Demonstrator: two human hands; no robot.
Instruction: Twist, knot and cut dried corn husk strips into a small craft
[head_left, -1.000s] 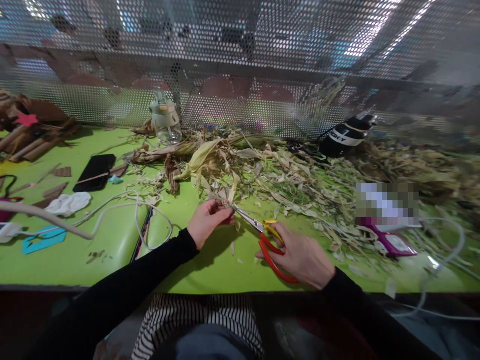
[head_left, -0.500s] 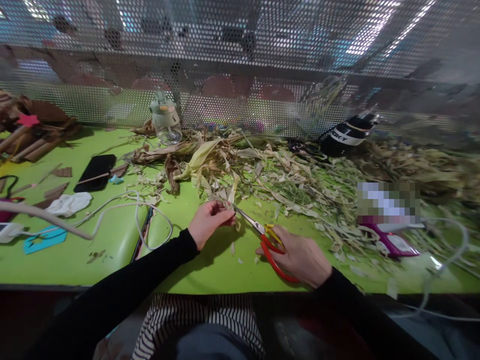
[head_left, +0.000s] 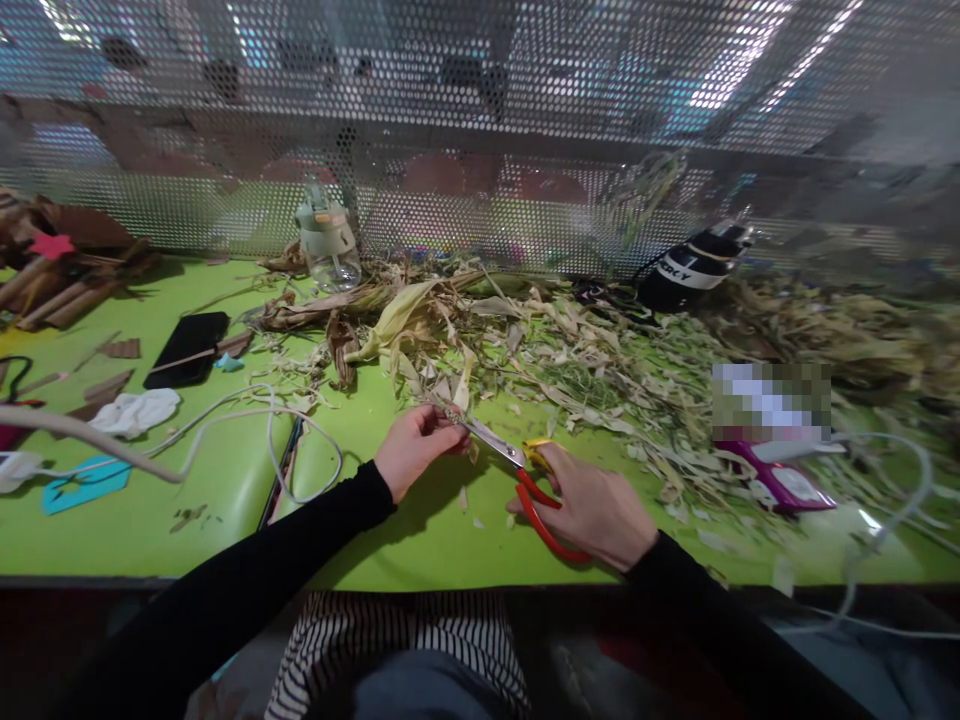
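Note:
My left hand (head_left: 421, 447) is closed, its thumb and fingers pinching a small dried piece of corn husk (head_left: 452, 413). The fingers hide much of that piece. In my right hand (head_left: 596, 503) is a pair of scissors (head_left: 545, 520) with one red and one yellow handle. Their metal blades point left and reach the husk at my left fingertips; the tips are partly hidden, so I cannot tell whether they touch it. Just beyond my hands lies a heap of dried husks, with a pale yellow husk (head_left: 397, 318) on top.
Husk scraps (head_left: 600, 385) spread over the green table (head_left: 420, 560). A clear bottle (head_left: 330, 245) and a black bottle (head_left: 690, 270) stand by the perforated screen (head_left: 450, 120). To the left are a phone (head_left: 187, 348), a white cable (head_left: 274, 440) and a blue tag (head_left: 86, 485); a magenta packet (head_left: 787, 480) lies right.
The scissors' handles have spread apart and the blades have opened slightly. My right hand has shifted a little to the left. My left hand keeps its pinch on the husk.

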